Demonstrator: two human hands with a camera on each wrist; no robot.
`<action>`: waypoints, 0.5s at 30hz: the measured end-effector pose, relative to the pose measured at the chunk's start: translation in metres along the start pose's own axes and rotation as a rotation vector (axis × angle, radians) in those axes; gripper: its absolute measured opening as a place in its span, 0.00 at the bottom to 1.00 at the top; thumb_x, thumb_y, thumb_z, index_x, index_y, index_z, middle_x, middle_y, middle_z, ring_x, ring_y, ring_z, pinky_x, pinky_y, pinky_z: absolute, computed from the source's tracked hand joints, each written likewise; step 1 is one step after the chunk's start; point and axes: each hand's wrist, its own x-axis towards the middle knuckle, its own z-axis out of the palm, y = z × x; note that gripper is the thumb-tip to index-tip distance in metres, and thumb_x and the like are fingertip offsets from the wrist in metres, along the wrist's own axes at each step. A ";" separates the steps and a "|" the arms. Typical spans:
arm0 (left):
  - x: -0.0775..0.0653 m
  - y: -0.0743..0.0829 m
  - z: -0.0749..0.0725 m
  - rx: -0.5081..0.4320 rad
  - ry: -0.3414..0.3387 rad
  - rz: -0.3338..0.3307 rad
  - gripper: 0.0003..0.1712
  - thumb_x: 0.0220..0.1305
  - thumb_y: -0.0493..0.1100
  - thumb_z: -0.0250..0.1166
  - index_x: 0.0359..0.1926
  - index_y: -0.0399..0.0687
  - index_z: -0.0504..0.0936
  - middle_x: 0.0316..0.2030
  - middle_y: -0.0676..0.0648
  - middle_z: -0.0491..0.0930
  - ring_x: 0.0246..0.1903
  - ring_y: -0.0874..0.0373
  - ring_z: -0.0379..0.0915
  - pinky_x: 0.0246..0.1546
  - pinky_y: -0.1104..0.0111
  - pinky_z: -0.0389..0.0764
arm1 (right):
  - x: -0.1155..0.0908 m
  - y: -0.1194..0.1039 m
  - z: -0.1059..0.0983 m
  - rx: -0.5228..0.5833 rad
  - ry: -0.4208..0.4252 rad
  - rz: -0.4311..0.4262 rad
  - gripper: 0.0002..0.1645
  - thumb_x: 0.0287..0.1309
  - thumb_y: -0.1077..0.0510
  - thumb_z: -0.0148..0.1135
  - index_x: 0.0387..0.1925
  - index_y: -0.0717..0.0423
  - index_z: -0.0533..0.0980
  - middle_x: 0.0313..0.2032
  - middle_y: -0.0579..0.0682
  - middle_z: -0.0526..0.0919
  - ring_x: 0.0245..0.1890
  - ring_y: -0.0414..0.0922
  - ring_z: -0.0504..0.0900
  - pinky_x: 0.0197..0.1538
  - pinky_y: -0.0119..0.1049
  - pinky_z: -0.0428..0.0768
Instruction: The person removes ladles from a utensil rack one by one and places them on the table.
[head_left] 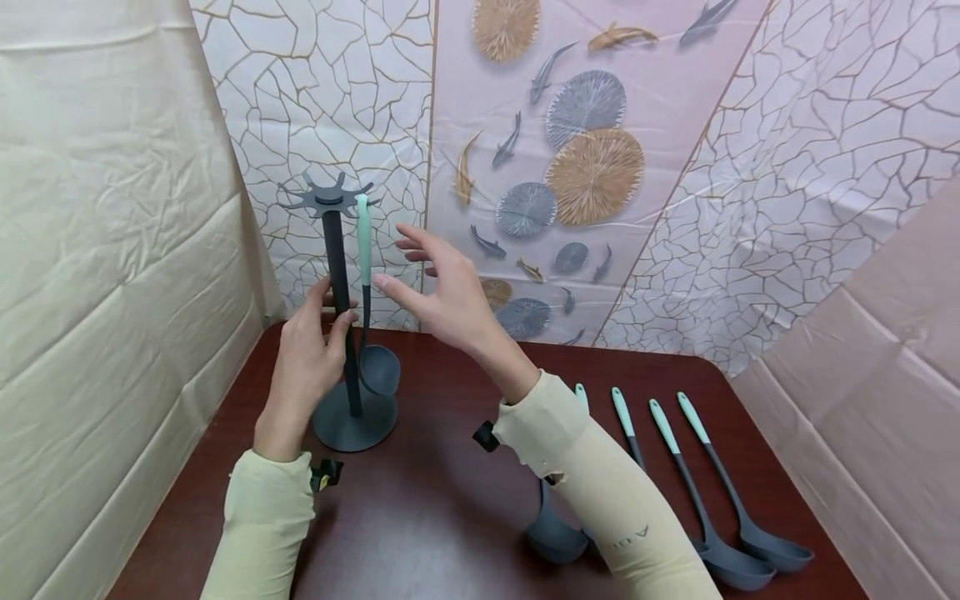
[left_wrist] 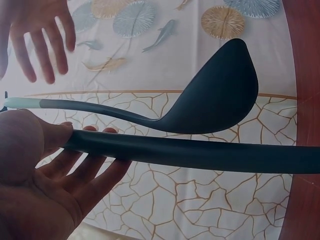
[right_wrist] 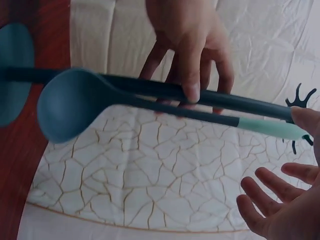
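My left hand [head_left: 306, 358] holds the dark pole of a utensil stand [head_left: 337, 267], thumb on one side and fingers round the other. The stand is upright on its round base, with a ring of hooks on top. From a hook on its right side hangs a ladle [head_left: 381, 371] with a mint-green handle, its dark bowl just above the base. My right hand [head_left: 450, 296] is just right of that handle, fingers spread and holding nothing. In the right wrist view, the ladle [right_wrist: 75, 105] lies alongside the pole, the left thumb pressed on the pole.
Several more ladles [head_left: 738, 568] with mint-green handles lie on the right of the dark red table [head_left: 420, 517], partly hidden by my right sleeve [head_left: 600, 483]. Patterned cloth [head_left: 337, 75] hangs behind the table, with plain cloth [head_left: 120, 250] along the left.
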 end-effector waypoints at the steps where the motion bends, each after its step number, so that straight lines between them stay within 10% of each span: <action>1: 0.000 0.000 0.000 -0.002 0.001 0.002 0.29 0.78 0.34 0.61 0.76 0.42 0.66 0.55 0.38 0.83 0.53 0.40 0.83 0.53 0.44 0.85 | 0.002 -0.001 0.002 0.021 0.003 -0.003 0.42 0.68 0.43 0.71 0.78 0.49 0.68 0.65 0.51 0.81 0.62 0.44 0.80 0.63 0.45 0.79; 15: 0.001 -0.001 -0.001 -0.015 0.000 0.014 0.30 0.77 0.33 0.61 0.75 0.40 0.67 0.54 0.36 0.82 0.51 0.39 0.84 0.51 0.44 0.86 | 0.015 -0.012 0.022 0.106 0.031 0.016 0.33 0.72 0.52 0.69 0.73 0.54 0.72 0.55 0.54 0.85 0.48 0.46 0.88 0.48 0.40 0.87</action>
